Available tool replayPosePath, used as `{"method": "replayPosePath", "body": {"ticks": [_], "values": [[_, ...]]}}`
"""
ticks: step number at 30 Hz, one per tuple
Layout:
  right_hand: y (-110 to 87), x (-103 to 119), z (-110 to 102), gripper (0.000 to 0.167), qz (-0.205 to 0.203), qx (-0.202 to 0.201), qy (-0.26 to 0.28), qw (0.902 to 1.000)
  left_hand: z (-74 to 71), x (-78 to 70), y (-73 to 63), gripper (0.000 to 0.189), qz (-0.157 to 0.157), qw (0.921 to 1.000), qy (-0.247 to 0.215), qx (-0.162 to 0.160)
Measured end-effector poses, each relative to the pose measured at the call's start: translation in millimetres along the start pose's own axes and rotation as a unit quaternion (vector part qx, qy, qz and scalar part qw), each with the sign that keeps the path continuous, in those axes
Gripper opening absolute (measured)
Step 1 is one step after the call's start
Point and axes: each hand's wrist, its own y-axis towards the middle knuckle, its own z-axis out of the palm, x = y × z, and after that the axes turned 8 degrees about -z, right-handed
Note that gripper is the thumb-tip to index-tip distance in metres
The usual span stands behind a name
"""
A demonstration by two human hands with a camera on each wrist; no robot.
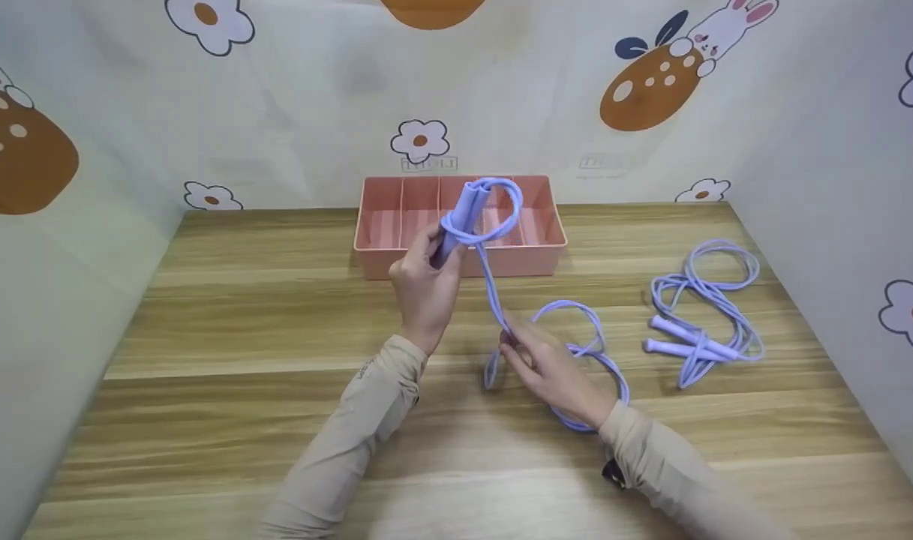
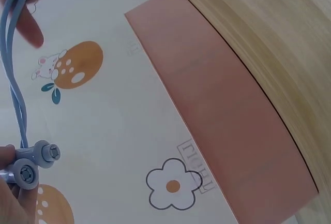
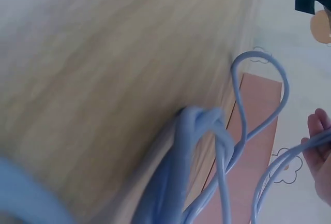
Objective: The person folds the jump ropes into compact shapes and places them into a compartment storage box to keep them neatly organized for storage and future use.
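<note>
The left hand (image 1: 426, 292) grips the paired handles (image 1: 465, 206) of a jump rope (image 1: 488, 276) near the pink box (image 1: 516, 263); the right hand (image 1: 550, 369) pinches its cord. Loops (image 1: 566, 303) trailing below could snag, loosening the wrap (image 1: 518, 208).

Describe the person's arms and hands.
The left hand and right hand are bare. The left sleeve and right sleeve are long, beige and wrinkled; the left bears a faint marking too small to read, and a black item shows by the right cuff.
</note>
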Motion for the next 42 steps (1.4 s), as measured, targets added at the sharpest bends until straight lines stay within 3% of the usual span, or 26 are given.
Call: {"method": "replayPosePath", "body": {"ticks": [5, 8, 13, 18, 23, 29, 35, 39, 42], "values": [[-6.2, -5, 0, 0.033, -0.064, -0.01, -0.057, 0.9963, -4.1, 4.1, 6.8, 0.025, -0.007, 0.9997, 0.013, -0.022], [-6.7, -2, -2, 0.03, -0.1, -0.01, -0.116, 0.9882, -7.4, 7.0, 9.3, 0.025, -0.01, 0.999, 0.038, -0.02], [-1.3, 12, -7, 0.033, -0.154, 0.032, -0.21, 0.9649, -10.0, 10.8, 11.9, 0.024, -0.002, 0.9953, 0.096, -0.013], [9.0, 27, -17, 0.035, -0.193, 0.083, -0.279, 0.9372, -10.7, 14.7, 10.1, 0.023, 0.032, 0.9836, 0.177, 0.016], [22.3, 37, -38, 0.032, -0.231, 0.131, -0.318, 0.91, -11.8, 19.8, 5.2, 0.016, 0.1, 0.9599, 0.254, 0.064], [43.7, 48, -69, 0.025, -0.262, 0.167, -0.319, 0.8954, -8.0, 25.9, -2.9, 0.009, 0.201, 0.9315, 0.293, 0.078], [60.5, 53, -89, 0.017, -0.276, 0.159, -0.309, 0.896, -4.0, 26.2, -15.6, 0.01, 0.289, 0.8936, 0.321, 0.122], [67.8, 52, -96, 0.017, -0.273, 0.148, -0.293, 0.9042, -4.9, 24.8, -22.3, 0.015, 0.331, 0.8695, 0.334, 0.151], [70.7, 51, -99, 0.015, -0.268, 0.138, -0.281, 0.9112, -6.7, 24.4, -24.6, 0.015, 0.356, 0.8559, 0.338, 0.163]]}}
